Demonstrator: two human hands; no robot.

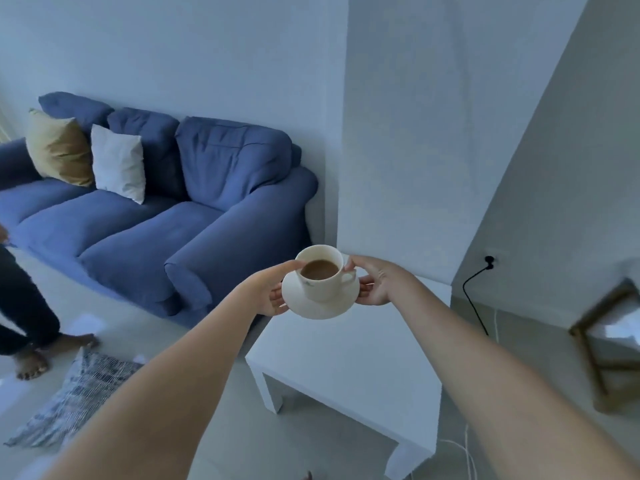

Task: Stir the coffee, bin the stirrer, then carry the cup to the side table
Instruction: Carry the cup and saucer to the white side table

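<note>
Left hand (268, 289) and right hand (375, 284) hold saucer (322, 308), cup (320, 271) of coffee (319, 270).

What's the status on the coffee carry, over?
Left hand, right hand both gripping white saucer. White coffee cup upright on it, over white side table. Nothing in the way.

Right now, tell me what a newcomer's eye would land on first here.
First, the white cup of coffee on its saucer, held out at centre by the left hand and right hand above the white side table. Next, the big blue sofa along the left wall, with a tan cushion and a white cushion.
</note>
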